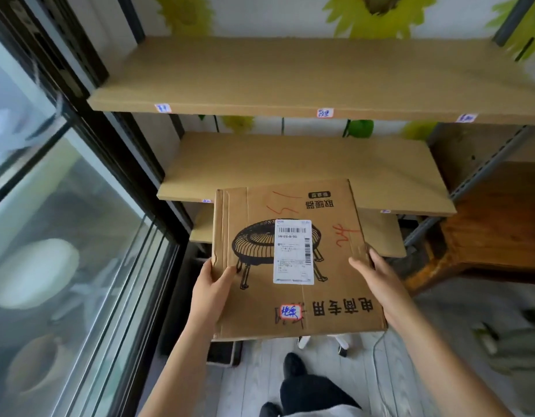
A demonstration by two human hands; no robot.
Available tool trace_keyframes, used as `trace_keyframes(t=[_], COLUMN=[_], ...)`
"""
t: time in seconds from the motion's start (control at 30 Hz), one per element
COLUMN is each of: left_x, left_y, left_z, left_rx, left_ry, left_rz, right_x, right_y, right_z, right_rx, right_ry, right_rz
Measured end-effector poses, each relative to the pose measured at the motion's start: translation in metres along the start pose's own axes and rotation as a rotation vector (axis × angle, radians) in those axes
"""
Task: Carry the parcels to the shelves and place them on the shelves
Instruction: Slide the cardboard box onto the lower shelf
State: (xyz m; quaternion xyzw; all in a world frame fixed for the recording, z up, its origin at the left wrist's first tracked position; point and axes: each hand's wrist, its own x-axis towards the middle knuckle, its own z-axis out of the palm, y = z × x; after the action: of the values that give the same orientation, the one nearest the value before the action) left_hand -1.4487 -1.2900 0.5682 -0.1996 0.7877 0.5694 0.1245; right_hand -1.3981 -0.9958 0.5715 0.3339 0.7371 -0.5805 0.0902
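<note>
Head view: the flat parcel [293, 260] is gripped at both side edges by the left hand [213, 284] and right hand [377, 275], kept level, apparently for sliding onto the middle shelf [290, 164].

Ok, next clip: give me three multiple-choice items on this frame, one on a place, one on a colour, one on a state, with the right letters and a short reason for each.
1. Where is the cardboard parcel?
A. Lying on the top shelf
B. Held in front of the shelves, above the floor
C. Lying on the floor

2. What colour is the shipping label on the parcel?
A. White
B. Green
C. Black

3. How is the parcel held?
A. By one hand only
B. By both hands, one at each side edge
C. By no hand

Answers:
1 B, it hangs over the person's feet, short of the middle shelf, and the top shelf is bare.
2 A, the barcode sticker is white.
3 B, the left hand grips the left edge and the right hand the right edge.
</note>
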Motion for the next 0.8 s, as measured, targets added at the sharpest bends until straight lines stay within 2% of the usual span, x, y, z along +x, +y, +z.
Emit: trace_keyframes(t=[0.37,0.8], left_x=[0.083,0.118], left_y=[0.052,0.080], left_z=[0.037,0.022], left_rx=[0.046,0.092], left_ry=[-0.025,-0.112], left_rz=[0.003,-0.001], right_x=[0.071,0.069], right_y=[-0.044,-0.065], right_z=[-0.009,0.013], right_rx=[0.064,0.141], right_ry=[0.023,0.079], right_rz=[-0.006,0.014])
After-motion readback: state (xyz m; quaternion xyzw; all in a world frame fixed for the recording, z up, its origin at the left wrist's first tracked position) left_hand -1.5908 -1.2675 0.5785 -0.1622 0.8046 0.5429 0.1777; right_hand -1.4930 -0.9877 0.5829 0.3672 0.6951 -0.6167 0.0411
